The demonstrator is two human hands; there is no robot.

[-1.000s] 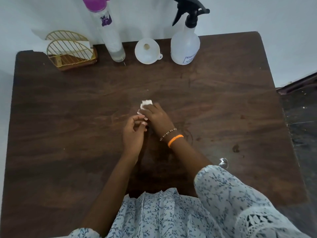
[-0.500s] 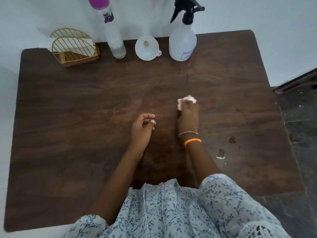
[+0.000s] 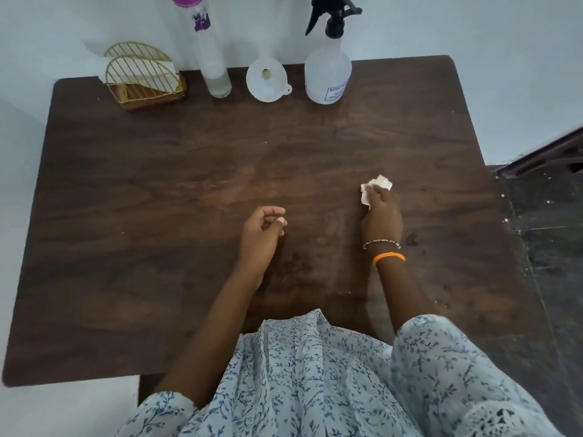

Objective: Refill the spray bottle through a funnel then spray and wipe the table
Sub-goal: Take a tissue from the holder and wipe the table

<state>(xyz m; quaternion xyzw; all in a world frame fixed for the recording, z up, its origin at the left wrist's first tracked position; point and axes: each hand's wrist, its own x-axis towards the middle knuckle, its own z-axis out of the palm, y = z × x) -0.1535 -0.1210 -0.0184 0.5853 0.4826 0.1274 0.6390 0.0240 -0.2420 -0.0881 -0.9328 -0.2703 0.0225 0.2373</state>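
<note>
My right hand [image 3: 380,217] grips a crumpled white tissue [image 3: 377,187] and presses it on the dark wooden table [image 3: 157,190], right of centre. My left hand [image 3: 260,230] hovers near the middle with loosely curled fingers and holds nothing. At the table's back edge stand a clear spray bottle [image 3: 328,69] with a black trigger head, a white funnel [image 3: 267,79] to its left, and a tall clear bottle [image 3: 208,48] with a purple cap further left.
A gold wire napkin holder [image 3: 143,77] with white napkins sits at the back left corner. A white wall runs behind the table. Dark floor and a dark furniture edge [image 3: 542,156] lie to the right.
My right hand has slid the tissue from the table's middle to the right. My left hand has let go of it and stays near the centre.
</note>
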